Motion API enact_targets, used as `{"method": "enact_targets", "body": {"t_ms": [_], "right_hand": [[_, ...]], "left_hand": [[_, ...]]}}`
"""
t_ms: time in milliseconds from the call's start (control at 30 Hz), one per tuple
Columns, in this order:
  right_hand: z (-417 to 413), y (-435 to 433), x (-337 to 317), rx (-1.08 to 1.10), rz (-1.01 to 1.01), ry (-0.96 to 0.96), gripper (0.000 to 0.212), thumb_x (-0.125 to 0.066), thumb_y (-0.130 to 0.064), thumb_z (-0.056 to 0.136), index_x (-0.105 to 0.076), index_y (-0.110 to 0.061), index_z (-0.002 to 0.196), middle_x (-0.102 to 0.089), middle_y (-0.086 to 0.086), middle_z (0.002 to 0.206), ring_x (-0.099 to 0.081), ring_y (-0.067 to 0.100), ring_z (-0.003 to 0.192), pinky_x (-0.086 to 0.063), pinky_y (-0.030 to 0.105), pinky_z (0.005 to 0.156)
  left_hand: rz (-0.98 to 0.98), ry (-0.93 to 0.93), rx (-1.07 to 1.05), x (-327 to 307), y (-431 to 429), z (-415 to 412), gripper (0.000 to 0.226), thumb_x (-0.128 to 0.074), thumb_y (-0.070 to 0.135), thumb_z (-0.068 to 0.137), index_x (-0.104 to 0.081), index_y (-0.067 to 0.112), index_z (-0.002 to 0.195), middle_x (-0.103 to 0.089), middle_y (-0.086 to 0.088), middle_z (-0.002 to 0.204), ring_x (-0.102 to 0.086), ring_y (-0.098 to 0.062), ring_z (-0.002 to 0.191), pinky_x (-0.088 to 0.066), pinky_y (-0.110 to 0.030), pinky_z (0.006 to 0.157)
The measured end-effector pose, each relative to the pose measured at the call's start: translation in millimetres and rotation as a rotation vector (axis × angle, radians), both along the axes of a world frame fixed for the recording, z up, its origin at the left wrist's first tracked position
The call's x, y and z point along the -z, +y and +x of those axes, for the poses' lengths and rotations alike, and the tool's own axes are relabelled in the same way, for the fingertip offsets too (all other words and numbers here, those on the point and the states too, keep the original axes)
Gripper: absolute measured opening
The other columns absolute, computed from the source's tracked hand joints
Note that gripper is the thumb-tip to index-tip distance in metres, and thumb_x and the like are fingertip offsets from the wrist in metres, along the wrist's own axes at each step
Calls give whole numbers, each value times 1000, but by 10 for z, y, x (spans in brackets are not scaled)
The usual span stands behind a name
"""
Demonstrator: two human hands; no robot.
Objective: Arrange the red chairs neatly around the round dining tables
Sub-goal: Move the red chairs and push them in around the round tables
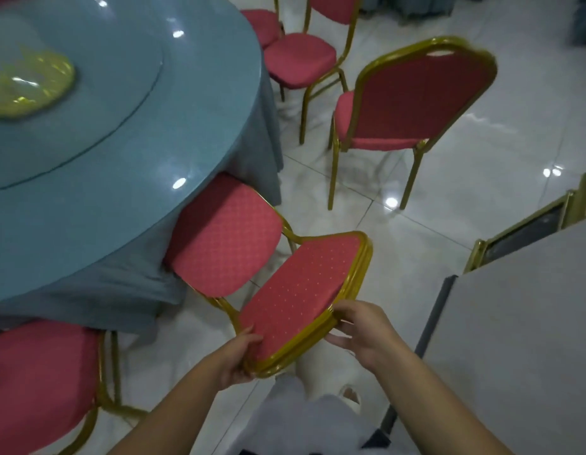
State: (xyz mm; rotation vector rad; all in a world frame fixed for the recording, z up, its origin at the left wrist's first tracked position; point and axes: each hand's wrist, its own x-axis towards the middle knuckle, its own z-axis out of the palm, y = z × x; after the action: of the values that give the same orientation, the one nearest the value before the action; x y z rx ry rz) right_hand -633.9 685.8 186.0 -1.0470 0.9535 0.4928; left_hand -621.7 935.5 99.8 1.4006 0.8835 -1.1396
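A red chair (226, 238) with a gold frame stands in front of me, its seat partly under the round table (127, 133) with a blue-grey cloth. I grip the top of its backrest from both sides: my left hand (239, 356) holds the left edge, my right hand (364, 333) the right edge. Another red chair (413, 103) stands farther out on the floor to the right, turned partly toward the table. Two more red chairs (300, 57) sit near the table's far edge. A further red chair (38, 379) is at the lower left, close to the table.
A glass turntable (98, 103) with a yellow wrapped object (29, 83) lies on the table. A grey panel (521, 339) and a gold-framed stack (531, 231) stand at the right. White glossy floor tiles (433, 231) spread between the chairs.
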Motion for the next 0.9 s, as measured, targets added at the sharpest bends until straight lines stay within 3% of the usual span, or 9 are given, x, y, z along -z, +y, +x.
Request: {"method": "enact_targets", "body": {"t_ms": [167,367,467,567,633,667,733,800,900], "right_hand": [[253,229,-210,-88,-6,-31,6,-65,-9,87,-68,-10,92,-71,13,81,-74,26,75,-60,39,65],[452,575,-379,-279,-101,-33,31,-69,-21,87,-62,-11,115,-66,16,118,-71,31,97,-60,44,77],[619,729,-397,-294,-452,-141,88,-82,-28,77,-27,-32,145,-39,11,144,-48,35,127,-47,54,99],[825,820,-416,-734,-910,-459,95,-80,-40,76,-18,-52,147,-11,-5,162,-14,31,148,-25,59,114],[1084,795,-493,-1238,-1157,-544,79,-74,-45,77,-31,-52,143,-19,-7,161,-12,25,149,-13,62,116],[1252,776,-552,-1422,-1217,-544,73,-73,-46,77,-37,-52,140,-29,-8,156,-19,26,146,-12,63,114],[1591,796,-687,-1647,-1283,-526,64,-74,-48,76,-45,-54,132,-48,-12,132,-41,25,130,-20,61,108],[1912,877,-740,-1841,-1341,-554,54,-75,-47,74,-51,-52,122,-49,-14,107,-47,22,111,-30,54,100],[2296,938,-705,-2029,-1224,-643,59,-81,-37,71,-49,-48,120,-49,-13,103,-52,13,97,-43,30,75]], "left_hand": [[-50,-43,-123,-61,381,56,48,-62,23,94,-48,42,136,-67,-4,110,-68,-17,61,-50,-25,53],[-20,-152,-226,-91,695,68,40,-61,38,95,-51,42,133,-62,0,114,-62,-22,95,-55,-33,68],[47,-247,-99,-187,897,211,39,-56,50,94,-50,45,132,-54,4,126,-55,-25,115,-53,-40,86],[119,-401,57,-282,1025,451,33,-49,42,100,-54,36,132,-57,2,121,-55,-12,103,-46,-22,80],[159,-495,99,-397,1052,569,31,-45,28,104,-59,25,131,-62,1,103,-60,-2,77,-43,-9,53],[172,-523,100,-450,1054,597,31,-43,24,104,-61,22,129,-61,1,100,-60,0,75,-42,-7,50],[185,-561,109,-566,1048,632,32,-42,30,104,-64,22,126,-62,3,111,-61,-6,99,-44,-11,71],[158,-582,117,-687,1074,646,34,-45,47,100,-66,28,119,-61,12,120,-56,-6,111,-40,-20,92],[110,-585,204,-904,1089,640,52,-53,74,80,-65,39,117,-56,26,121,-53,5,109,-36,-14,93]]}}
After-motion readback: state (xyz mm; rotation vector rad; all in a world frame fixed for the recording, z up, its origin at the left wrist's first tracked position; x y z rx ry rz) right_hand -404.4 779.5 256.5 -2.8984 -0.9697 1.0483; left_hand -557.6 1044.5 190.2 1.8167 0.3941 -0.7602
